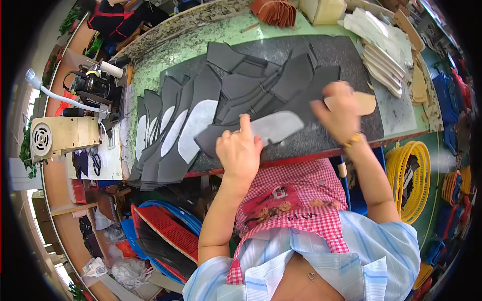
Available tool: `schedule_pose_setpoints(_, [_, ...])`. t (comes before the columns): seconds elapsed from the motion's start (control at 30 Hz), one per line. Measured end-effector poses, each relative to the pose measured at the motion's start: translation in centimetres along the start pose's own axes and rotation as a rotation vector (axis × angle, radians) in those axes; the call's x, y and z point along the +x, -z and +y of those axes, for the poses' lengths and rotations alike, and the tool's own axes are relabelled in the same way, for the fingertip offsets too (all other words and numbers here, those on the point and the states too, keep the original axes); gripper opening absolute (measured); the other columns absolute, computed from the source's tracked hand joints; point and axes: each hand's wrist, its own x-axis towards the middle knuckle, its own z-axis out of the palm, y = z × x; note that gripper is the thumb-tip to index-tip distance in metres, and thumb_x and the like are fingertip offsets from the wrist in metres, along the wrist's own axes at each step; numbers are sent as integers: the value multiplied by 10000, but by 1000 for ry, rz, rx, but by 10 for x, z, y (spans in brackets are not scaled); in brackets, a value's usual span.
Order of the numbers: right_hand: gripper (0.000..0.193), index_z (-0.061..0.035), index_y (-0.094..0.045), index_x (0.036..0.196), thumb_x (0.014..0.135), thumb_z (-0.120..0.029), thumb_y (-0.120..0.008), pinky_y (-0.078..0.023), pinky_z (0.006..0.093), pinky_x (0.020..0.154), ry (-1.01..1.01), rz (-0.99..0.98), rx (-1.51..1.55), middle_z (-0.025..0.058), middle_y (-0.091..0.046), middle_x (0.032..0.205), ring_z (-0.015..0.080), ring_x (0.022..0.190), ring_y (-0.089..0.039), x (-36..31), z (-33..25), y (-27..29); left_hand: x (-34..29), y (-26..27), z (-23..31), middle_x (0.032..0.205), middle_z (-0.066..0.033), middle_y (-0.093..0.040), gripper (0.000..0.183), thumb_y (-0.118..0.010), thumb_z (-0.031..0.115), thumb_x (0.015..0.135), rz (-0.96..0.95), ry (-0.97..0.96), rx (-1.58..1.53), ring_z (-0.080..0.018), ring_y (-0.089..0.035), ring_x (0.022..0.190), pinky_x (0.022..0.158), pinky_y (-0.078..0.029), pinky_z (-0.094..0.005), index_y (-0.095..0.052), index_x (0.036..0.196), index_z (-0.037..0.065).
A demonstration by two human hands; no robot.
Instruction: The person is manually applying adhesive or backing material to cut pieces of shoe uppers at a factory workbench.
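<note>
My left hand rests on a dark grey, shoe-upper-like cut piece near the table's front edge. Its index finger stretches forward, and its thumb presses by the pale grey curved patch on the piece. To the right, my right hand is smeared by motion over a beige curved piece; whether it grips that piece is unclear. Overlapping dark grey cut pieces lie behind my hands. At left, a fanned row of similar pieces carries pale patches.
White layered pieces lie back right, brown strips at the far edge. A beige machine box, scissors and a bent white tube stand left. Below are a yellow basket and red crate. Another person sits far left.
</note>
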Motion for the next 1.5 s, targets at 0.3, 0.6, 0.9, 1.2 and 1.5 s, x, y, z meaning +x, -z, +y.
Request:
schedule_pose_setpoints(0.3, [299, -36, -679, 1032, 766, -161, -735, -514, 377, 852, 302, 45, -104, 137, -650, 1135, 324, 1056, -609, -39, 62, 23, 18, 32, -10, 795, -114, -678, 681, -808, 325, 667, -50, -72, 338, -292, -614, 784, 746, -387, -417, -525, 1254, 129])
schedule_pose_setpoints(0.6, [135, 0, -661, 941, 894, -125, -641, -506, 284, 832, -457, -276, 1066, 62, -682, 968, 149, 902, -641, -30, 89, 32, 53, 24, -39, 1006, -102, -641, 718, -830, 369, 575, 64, -525, -2, -267, -589, 1036, 1067, -307, -495, -550, 1187, 116])
schedule_pose_setpoints(0.9, [175, -7, -603, 1073, 964, -135, -552, -497, 347, 950, -527, 121, 1786, 84, -651, 1064, 192, 1044, -622, -42, 92, 25, 49, 20, -53, 1128, -80, -630, 678, -804, 407, 617, 176, -588, -84, -263, -560, 1132, 1095, -274, -513, -563, 1179, 115])
schedule_pose_setpoints(1.2, [123, 11, -647, 997, 891, -52, -641, -487, 241, 796, -424, 180, 1205, 31, -650, 981, 99, 870, -610, -50, 68, 30, 38, 71, -59, 813, -123, -639, 552, -815, 179, 640, 90, -486, -112, -343, -626, 771, 691, -479, -422, -554, 1127, 159])
schedule_pose_setpoints(1.5, [297, -35, -677, 1048, 763, 38, -641, -514, 344, 674, 311, 151, 597, 122, -618, 973, 267, 813, -620, -21, -91, 18, -10, 28, 26, 1182, -119, -638, 488, -634, 64, 901, 33, -35, -1555, -185, -611, 1068, 912, -475, -304, -448, 1340, -41])
